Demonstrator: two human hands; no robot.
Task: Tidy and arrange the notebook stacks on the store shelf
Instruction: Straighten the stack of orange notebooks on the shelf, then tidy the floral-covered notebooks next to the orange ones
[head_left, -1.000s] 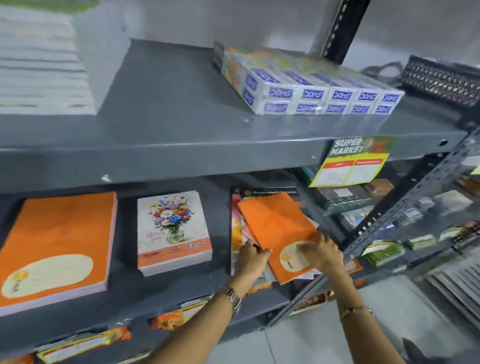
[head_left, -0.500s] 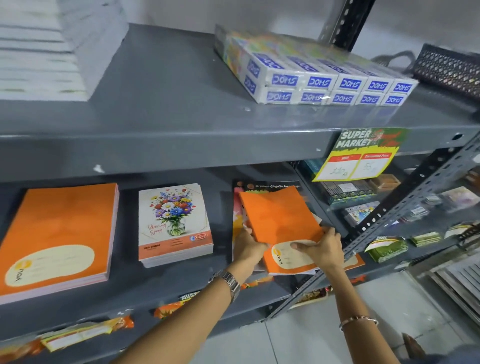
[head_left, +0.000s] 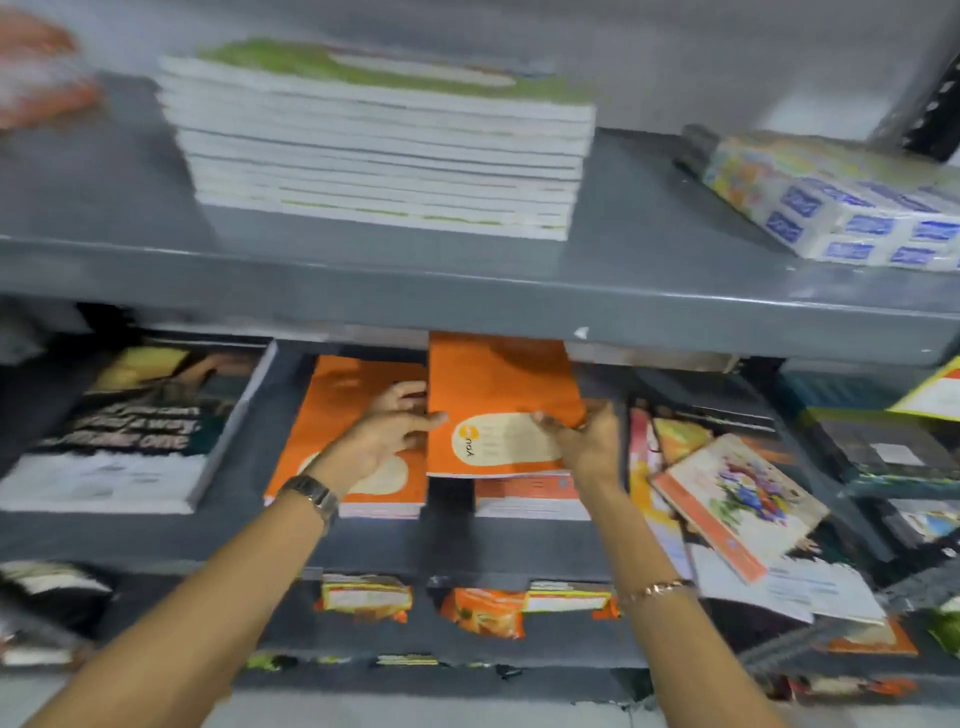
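From the head view, the whole picture is smeared by motion. Both hands hold one orange notebook (head_left: 498, 395) up in the middle shelf (head_left: 363, 540) bay. The left hand (head_left: 387, 434) pinches its left edge, thumb across the cover; the right hand (head_left: 584, 434) has its grip closed on the lower right corner. The notebook's top edge sits right under the lip of the upper shelf (head_left: 467, 296), leaving almost no room above. Its lower edge hangs over a small stack (head_left: 530, 499) with an orange and white cover. Just beside it on the left lies an orange stack (head_left: 343, 415), a narrow gap between the two. Further left, across a strip of bare shelf, lies a dark-covered stack (head_left: 135, 426). To the right, a floral notebook (head_left: 737, 499) lies tilted on loose books, crowding that side.

The held cover bears a cream oval label with the word "you" beside a yellow spot. The dark cover's white lettering is too blurred to read with certainty. On the upper shelf stand a tall white stack (head_left: 379, 156) and a wrapped pack of boxes (head_left: 841, 202) with blue labels, unreadable.
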